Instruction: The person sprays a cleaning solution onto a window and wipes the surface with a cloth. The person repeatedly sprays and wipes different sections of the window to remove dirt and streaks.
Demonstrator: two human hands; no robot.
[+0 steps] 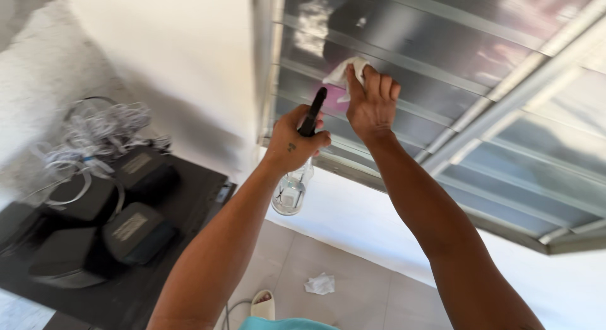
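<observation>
Head view looks onto a louvred glass window (442, 84), its slats angled in a metal frame. Right hand (372, 102) presses a white cloth (344, 74) flat against one slat, so wiping looks to be under way; next it likely needs steady strokes along the glass. Left hand (297, 140) is wrapped around a clear spray bottle (291, 191) with a black trigger; what it holds, I cannot tell. A crumpled tissue (320, 284) lies on the floor below.

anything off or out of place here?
A crumpled tissue lies loose on the floor tiles. White cables sit in a tangled heap atop the black speakers. Otherwise the hands, spray bottle and cloth look normal.
</observation>
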